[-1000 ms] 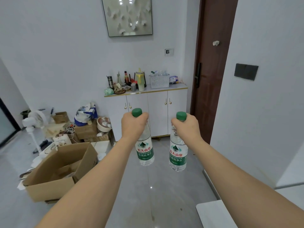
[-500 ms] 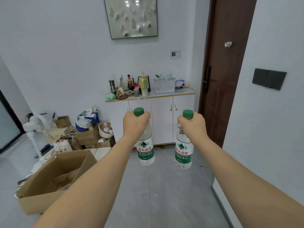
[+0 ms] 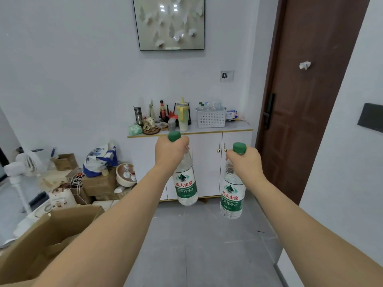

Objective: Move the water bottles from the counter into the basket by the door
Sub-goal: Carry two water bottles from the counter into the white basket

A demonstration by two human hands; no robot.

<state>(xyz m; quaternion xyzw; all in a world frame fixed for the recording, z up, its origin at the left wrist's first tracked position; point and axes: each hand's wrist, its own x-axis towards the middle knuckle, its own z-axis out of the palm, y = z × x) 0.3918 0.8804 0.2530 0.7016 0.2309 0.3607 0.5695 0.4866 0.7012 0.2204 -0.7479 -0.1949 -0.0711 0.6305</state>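
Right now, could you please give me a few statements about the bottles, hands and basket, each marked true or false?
1. Each hand grips a bottle near its neck: left hand, right hand. True.
2. The bottle caps are red. False: the left bottle and right bottle have green caps.
3. The white basket sits on the cabinet top. True.
4. The basket is empty. False: bottle tops show inside it.

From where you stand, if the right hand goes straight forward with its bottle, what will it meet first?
Probably the white cabinet, at its right-hand doors below the basket. The right hand holds its bottle over open floor, so nothing nearer shows, though depth is unclear.
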